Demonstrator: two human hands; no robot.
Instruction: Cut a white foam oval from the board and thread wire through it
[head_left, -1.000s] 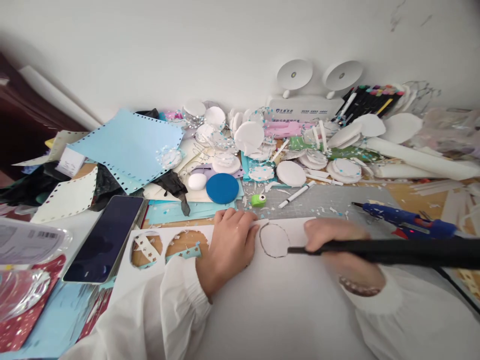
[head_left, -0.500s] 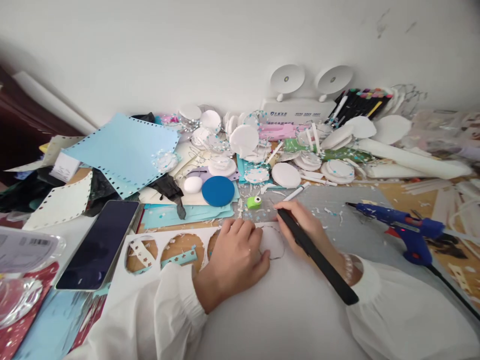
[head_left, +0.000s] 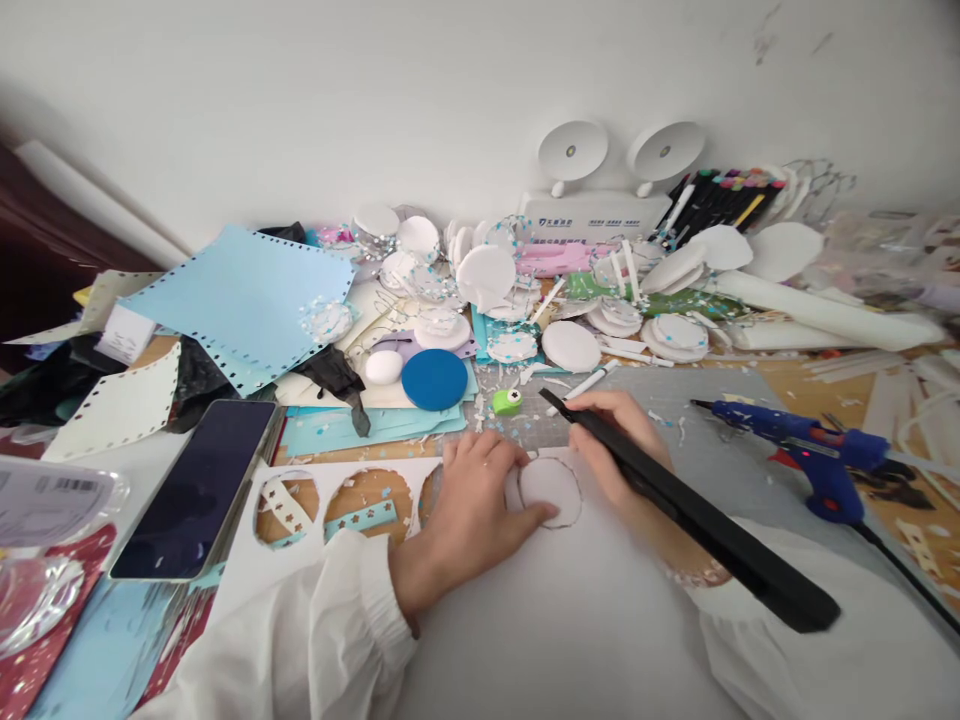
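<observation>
A white foam-like sheet (head_left: pixel 517 610) lies in front of me with round holes cut along its upper left. My left hand (head_left: pixel 480 515) rests on it, fingers slightly bent and thumb apart, the thumb tip on a round piece (head_left: pixel 553 490) outlined in the sheet. My right hand (head_left: pixel 626 440) grips a long black cutter (head_left: pixel 690 510) that slants from upper left to lower right. Its narrow tip is above the sheet's far edge, apart from the outline. A small green craft punch (head_left: pixel 508 402) sits just beyond the sheet.
A blue glue gun (head_left: pixel 802 440) lies right on the grey mat (head_left: pixel 675 400). A phone (head_left: pixel 196 490) rests at left. Behind are a blue disc (head_left: pixel 435 380), a white egg shape (head_left: pixel 383 367), piled white discs (head_left: pixel 486 275), markers (head_left: pixel 731 205) and a twin-lamp light (head_left: pixel 596 215).
My right hand has lifted the cutter off the outline and tipped it, its rear end swinging right. My left thumb has moved right onto the round piece.
</observation>
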